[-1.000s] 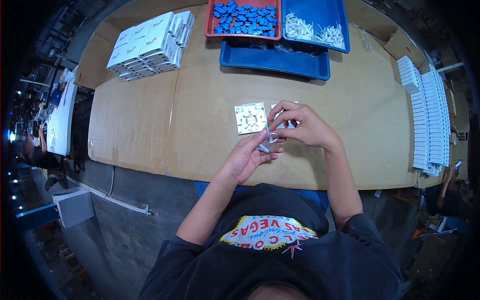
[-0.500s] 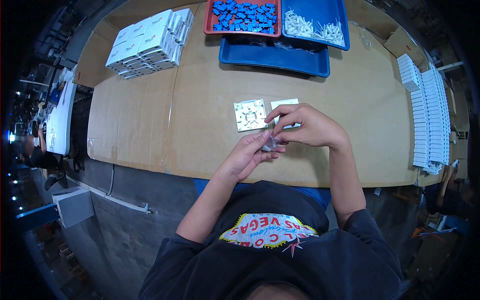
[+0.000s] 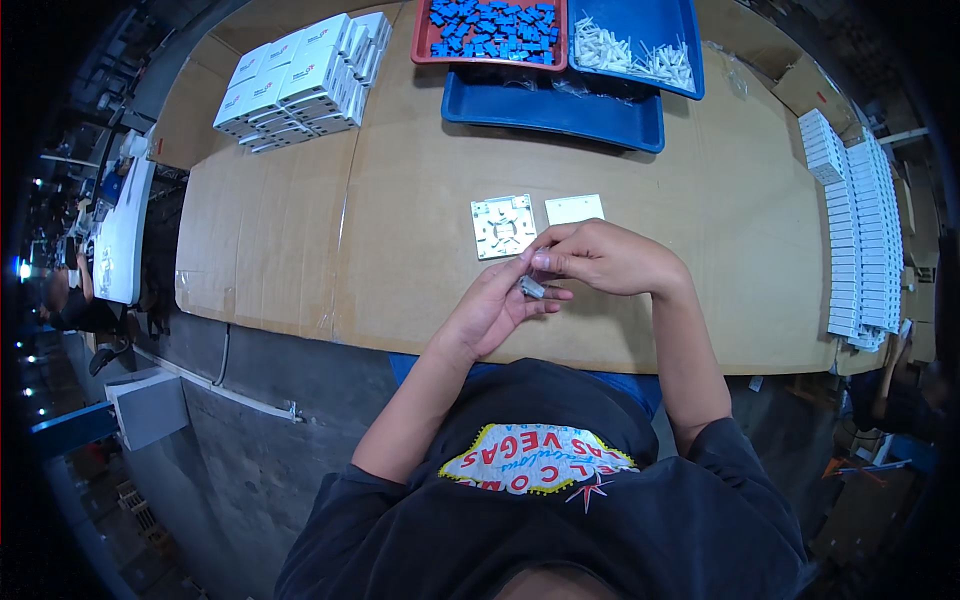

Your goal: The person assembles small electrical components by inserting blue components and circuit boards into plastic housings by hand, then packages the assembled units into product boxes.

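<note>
Over the near part of the table, my left hand (image 3: 488, 308) holds a small clear plastic bag (image 3: 532, 288) with pale bits inside. Its palm is turned up, and its lower fingers reach out under the bag. My right hand (image 3: 615, 260) meets it from the right, thumb and fingertips pinched at the bag's upper end. The exact grip between the fingertips is hidden. Just beyond my hands lies an open square white plastic box base (image 3: 503, 228) with moulded clips inside. To its right is a flat white cover (image 3: 574, 208), partly behind my right hand.
At the back stand a red tray (image 3: 420, 45) of blue pieces and a blue tray (image 3: 692, 90) of white slim parts, above another blue tray (image 3: 550, 133). White boxes (image 3: 290, 85) are stacked at left, white cases (image 3: 850, 240) at right. Cardboard (image 3: 260, 250) covers the table.
My right hand has turned and drawn its fingers in, pinching close to my left fingertips. The bag now shows more clearly below them. The box base and cover lie where they were.
</note>
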`<action>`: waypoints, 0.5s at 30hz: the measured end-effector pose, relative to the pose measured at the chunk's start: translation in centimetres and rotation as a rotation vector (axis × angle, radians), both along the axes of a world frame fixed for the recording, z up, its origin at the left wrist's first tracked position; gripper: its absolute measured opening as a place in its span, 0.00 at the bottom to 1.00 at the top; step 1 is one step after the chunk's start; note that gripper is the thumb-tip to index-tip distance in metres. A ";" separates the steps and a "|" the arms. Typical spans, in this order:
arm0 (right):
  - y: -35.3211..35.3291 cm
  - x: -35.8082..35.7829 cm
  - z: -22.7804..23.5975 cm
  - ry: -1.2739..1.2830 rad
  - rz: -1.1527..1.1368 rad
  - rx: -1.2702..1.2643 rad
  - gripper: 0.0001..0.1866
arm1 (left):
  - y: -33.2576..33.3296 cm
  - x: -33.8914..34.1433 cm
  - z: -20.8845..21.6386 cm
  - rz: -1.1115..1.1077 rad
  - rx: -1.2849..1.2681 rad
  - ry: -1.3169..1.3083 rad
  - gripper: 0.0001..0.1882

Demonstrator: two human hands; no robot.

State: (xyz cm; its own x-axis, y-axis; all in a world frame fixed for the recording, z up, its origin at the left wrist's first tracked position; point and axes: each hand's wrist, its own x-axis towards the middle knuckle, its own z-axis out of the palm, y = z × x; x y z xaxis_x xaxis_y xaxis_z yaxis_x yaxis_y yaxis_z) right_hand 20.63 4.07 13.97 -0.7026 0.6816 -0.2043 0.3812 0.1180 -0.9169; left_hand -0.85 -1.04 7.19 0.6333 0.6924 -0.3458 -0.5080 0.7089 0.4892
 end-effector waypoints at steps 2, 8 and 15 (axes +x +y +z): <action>0.1 0.2 -0.3 0.021 -0.018 -0.012 0.21 | 0.0 0.1 0.0 0.001 0.025 0.038 0.24; 0.2 0.2 -0.6 -0.009 0.041 -0.062 0.22 | 0.1 0.1 -1.1 -0.047 0.075 0.059 0.23; 3.4 4.2 -1.3 0.130 -0.234 0.118 0.15 | 0.2 0.1 -2.4 -0.019 -0.010 0.015 0.28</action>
